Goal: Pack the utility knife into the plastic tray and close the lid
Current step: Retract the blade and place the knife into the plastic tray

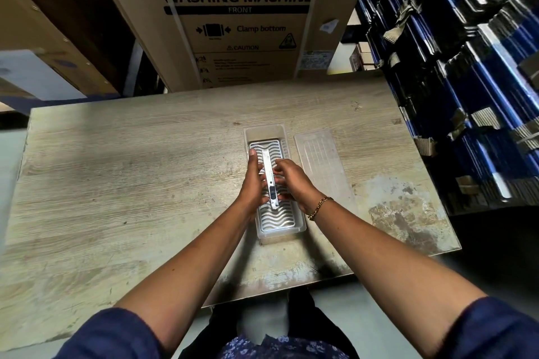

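A clear plastic tray [279, 231] with a white wavy insert lies lengthwise on the wooden table [116, 172]. A slim silver utility knife [268, 169] with a dark slider is held over the insert, aligned with the tray's length. My left hand [253, 181] grips the knife's left side, thumb stretched toward the far end. From the right, my right hand [291, 179] pinches it with the fingertips; a gold bracelet is on that wrist. The clear lid [320, 163] lies flat on the table just right of the tray, apart from it.
A large cardboard washing-machine box [239, 17] stands behind the table's far edge. Stacked blue and black packages [466, 81] crowd the right side. More brown boxes [58, 46] sit at the left. The table's near right corner is worn and stained.
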Tool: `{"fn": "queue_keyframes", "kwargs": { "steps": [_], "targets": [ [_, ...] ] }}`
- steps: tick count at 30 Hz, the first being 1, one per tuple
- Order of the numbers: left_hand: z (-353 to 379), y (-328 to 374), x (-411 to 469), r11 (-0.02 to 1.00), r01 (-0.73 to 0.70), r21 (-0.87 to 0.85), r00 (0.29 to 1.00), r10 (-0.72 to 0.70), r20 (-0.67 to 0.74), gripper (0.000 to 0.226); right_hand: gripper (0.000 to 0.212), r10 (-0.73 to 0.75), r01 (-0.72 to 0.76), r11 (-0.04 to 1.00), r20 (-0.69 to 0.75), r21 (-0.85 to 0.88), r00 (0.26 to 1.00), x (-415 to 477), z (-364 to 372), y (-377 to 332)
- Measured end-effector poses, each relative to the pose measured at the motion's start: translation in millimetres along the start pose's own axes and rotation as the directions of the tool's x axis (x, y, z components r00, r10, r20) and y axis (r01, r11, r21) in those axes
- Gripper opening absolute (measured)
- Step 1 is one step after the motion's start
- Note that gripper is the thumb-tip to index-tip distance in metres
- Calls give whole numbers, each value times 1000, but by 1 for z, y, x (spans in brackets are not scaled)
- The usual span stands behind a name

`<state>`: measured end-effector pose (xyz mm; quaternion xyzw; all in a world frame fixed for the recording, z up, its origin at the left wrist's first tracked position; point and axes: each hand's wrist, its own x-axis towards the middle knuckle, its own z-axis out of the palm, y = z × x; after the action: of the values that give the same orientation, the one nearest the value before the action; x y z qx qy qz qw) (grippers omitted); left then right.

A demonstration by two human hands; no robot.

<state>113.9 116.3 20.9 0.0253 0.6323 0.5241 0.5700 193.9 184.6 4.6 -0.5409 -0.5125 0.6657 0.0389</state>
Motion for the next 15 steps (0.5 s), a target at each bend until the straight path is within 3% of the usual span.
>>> {"fn": "queue_keyframes", "kwargs": {
  "steps": [15],
  "targets": [
    [1,-8,6,993,66,-94,996,-60,64,80,23,53,-52,999,34,-15,998,7,0,6]
  ]
}}
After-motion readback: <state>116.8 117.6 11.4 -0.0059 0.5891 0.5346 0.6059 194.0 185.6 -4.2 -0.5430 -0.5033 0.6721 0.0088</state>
